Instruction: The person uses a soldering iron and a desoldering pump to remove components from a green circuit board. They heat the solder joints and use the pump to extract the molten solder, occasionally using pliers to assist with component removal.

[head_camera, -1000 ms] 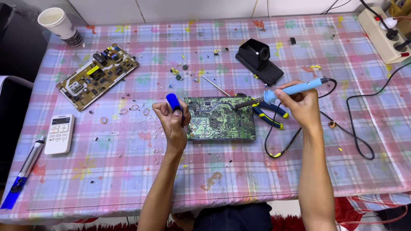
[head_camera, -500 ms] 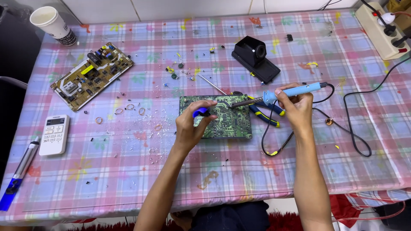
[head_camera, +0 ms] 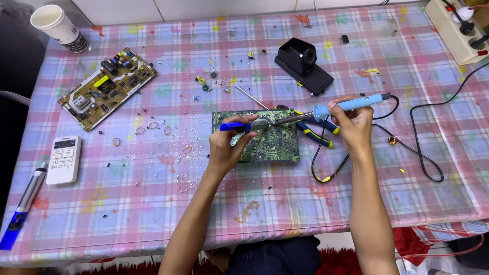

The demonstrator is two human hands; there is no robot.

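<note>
Head view: at frame centre, the left hand (head_camera: 229,145) grips a blue-handled tool (head_camera: 244,125) over the green circuit board (head_camera: 257,137); the right hand (head_camera: 354,122) grips a soldering iron (head_camera: 331,108), its long axis pointing left toward that tool.

Green circuit board (head_camera: 265,140) at the centre of the table (head_camera: 356,203), whose cloth is plaid in pink, blue and white. Light-blue soldering iron (head_camera: 351,104); blue-handled tool (head_camera: 237,126). Tan circuit board (head_camera: 107,87) toward the far left corner; white remote (head_camera: 63,159) near the left edge.
</note>
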